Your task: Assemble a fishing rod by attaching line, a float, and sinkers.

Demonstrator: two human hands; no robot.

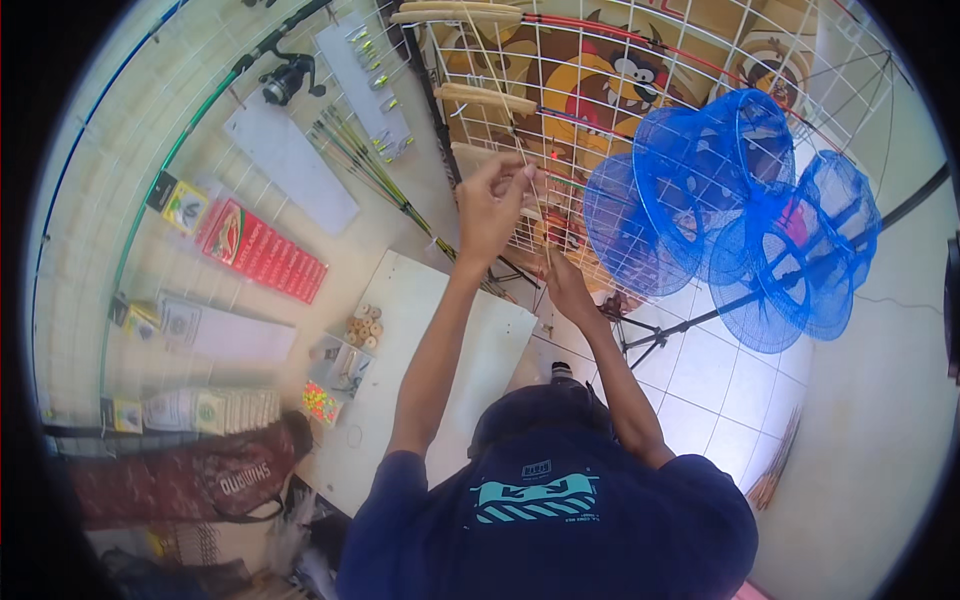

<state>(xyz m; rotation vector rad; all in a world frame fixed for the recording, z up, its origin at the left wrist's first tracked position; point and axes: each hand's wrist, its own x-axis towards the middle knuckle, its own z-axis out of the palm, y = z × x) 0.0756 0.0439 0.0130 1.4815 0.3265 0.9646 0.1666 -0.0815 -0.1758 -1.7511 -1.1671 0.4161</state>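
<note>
Both my hands are raised in front of the wire grid rack. My left hand (492,207) is the higher one, its thumb and fingers pinched together at the upper part of a thin, pale strand or stick (541,218). Lower down and to the right, my right hand (569,287) closes round the lower part of the same thin piece. It runs roughly upright between the two hands. Against the busy background its exact kind and its ends are hard to make out.
Blue mesh fishing nets (690,190) hang at the right of the wire grid (590,85), near cork-handled rods (485,97). A white table (455,330) below carries a divided plastic box (338,366) and cork pieces (366,325). Packaged tackle (265,250) and a reel (288,78) hang left.
</note>
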